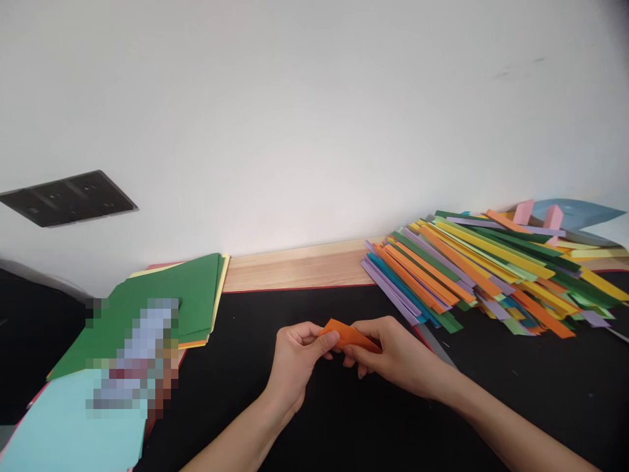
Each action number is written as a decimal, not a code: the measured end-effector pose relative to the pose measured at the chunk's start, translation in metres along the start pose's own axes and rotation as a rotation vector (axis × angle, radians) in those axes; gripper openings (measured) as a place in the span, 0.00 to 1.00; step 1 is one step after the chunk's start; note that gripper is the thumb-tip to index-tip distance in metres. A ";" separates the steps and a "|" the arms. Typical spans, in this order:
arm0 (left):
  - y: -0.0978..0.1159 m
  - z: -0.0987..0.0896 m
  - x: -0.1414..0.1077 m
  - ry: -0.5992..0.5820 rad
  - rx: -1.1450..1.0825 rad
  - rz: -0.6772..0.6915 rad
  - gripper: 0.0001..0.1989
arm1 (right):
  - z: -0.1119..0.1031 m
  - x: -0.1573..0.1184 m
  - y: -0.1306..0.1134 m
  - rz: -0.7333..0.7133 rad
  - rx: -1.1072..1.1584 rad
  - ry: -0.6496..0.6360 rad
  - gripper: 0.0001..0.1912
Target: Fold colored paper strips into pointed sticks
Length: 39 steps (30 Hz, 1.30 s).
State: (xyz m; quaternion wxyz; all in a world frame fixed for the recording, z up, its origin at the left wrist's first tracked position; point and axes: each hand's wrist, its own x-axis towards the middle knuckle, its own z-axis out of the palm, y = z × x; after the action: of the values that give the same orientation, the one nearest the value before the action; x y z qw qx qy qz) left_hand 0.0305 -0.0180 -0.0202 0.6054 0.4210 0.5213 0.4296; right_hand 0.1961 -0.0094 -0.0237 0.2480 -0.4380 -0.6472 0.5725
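Note:
An orange piece of paper (350, 335) is held in the air between both hands, over the black mat (246, 367). My left hand (301, 354) pinches its left end, with the thumb lying on top. On the other side my right hand (381, 347) grips the right part between thumb and fingers. The paper looks folded; its underside is hidden by the fingers. The fingertips of the two hands are close together, with a small stretch of orange showing between them.
Many coloured paper strips (457, 262) lie in a heap at the back right. Green sheets (191, 295) and light blue sheets (73, 419) are stacked at left, beside a pixelated patch. A black socket panel (69, 196) is on the wall. Behind the mat runs a wooden strip (295, 267).

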 end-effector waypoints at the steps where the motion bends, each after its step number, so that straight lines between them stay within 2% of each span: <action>1: 0.000 0.000 0.000 0.009 0.020 0.008 0.10 | 0.001 0.001 0.001 0.006 -0.004 0.007 0.12; 7: 0.000 -0.001 0.000 0.042 0.042 0.016 0.09 | 0.005 0.004 0.005 0.062 -0.043 0.032 0.14; 15: 0.001 0.000 -0.001 0.030 0.027 0.031 0.11 | -0.001 -0.001 0.001 0.018 -0.076 -0.035 0.08; 19: 0.004 -0.005 0.004 0.110 0.069 0.108 0.10 | -0.006 -0.001 0.002 -0.004 -0.191 0.011 0.06; 22: 0.007 -0.012 0.009 0.206 0.037 0.182 0.09 | -0.009 -0.001 0.003 -0.020 -0.301 0.099 0.12; 25: 0.009 -0.016 0.012 0.242 -0.063 0.241 0.10 | -0.009 -0.001 0.002 0.001 -0.204 0.090 0.10; 28: 0.011 -0.016 0.012 0.171 -0.181 0.209 0.11 | -0.008 -0.002 -0.002 0.023 -0.075 0.049 0.10; 33: 0.008 -0.010 0.008 -0.071 -0.259 0.026 0.15 | -0.007 -0.002 -0.002 0.002 -0.043 0.018 0.10; 36: 0.005 -0.009 0.008 -0.055 -0.282 0.044 0.14 | -0.004 0.002 0.002 0.002 0.064 0.059 0.14; 39: 0.004 -0.010 0.009 0.023 -0.337 0.084 0.12 | -0.002 0.005 0.005 -0.037 0.217 0.225 0.21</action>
State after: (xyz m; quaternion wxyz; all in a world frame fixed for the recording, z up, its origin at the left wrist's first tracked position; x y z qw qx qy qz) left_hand 0.0212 -0.0076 -0.0196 0.6427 0.3300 0.4308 0.5408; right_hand 0.1964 -0.0041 -0.0286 0.3751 -0.4579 -0.5577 0.5818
